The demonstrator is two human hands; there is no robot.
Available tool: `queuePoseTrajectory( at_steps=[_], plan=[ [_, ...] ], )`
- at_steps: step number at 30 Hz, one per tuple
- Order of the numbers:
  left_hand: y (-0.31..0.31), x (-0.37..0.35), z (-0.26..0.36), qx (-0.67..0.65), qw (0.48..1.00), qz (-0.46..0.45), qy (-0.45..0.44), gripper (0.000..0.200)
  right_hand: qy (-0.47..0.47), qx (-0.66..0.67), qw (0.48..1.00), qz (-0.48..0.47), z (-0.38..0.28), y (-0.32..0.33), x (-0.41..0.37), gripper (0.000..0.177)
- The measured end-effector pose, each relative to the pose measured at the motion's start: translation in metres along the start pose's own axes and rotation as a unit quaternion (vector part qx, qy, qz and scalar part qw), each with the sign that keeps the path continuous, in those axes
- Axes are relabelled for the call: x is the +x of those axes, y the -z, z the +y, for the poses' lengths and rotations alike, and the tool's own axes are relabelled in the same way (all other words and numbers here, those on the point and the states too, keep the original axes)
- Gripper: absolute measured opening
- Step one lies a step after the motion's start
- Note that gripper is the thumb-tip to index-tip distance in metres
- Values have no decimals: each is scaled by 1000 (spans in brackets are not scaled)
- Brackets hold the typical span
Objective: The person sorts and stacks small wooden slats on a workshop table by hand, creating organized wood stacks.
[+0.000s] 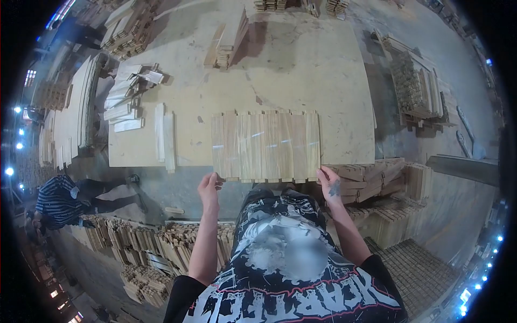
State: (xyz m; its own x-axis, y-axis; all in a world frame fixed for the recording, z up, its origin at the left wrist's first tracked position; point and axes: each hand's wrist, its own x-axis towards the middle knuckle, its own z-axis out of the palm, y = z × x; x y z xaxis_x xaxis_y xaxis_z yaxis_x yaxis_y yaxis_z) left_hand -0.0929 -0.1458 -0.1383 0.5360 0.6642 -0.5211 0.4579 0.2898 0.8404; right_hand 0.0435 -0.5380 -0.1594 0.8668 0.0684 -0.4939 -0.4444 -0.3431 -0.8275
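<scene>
A row of narrow wooden slats (265, 145) lies side by side at the table's near edge, their ends slightly uneven and overhanging that edge. At the near left corner of the row, my left hand (209, 189) is closed, with thumb and fingers against the outermost slat. My right hand (328, 182) pinches the near right corner in the same way. Some of its fingers are hidden under or behind the wood. Left of the row, two separate pale strips (165, 137) lie on the table.
The wide table (301, 64) carries a jumbled pile of strips (126, 99) at left and a stack of slats (231, 40) at the back. Bundled wood (420, 86) stands at right. More slats (156, 242) stand behind on the left, where a person in stripes (59, 202) is.
</scene>
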Motion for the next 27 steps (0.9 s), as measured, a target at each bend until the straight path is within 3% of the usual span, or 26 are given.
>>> queuePoseTrajectory(
  at_steps=[6,15,21,27],
  plan=[
    [-9,-2,8,40,999,-4,-15,24,28,14,999,33,0,-2,0,35],
    [1,-1,7,37,998,-31,-36,25,-2,1,1000,-9,1,2,2,36],
    [-3,1,10,64,997,-16,-26,28,42,43,998,27,0,-4,1,34],
    [-10,0,20,81,996,-20,-25,28,-8,14,1000,-11,-3,0,1,34]
  ],
)
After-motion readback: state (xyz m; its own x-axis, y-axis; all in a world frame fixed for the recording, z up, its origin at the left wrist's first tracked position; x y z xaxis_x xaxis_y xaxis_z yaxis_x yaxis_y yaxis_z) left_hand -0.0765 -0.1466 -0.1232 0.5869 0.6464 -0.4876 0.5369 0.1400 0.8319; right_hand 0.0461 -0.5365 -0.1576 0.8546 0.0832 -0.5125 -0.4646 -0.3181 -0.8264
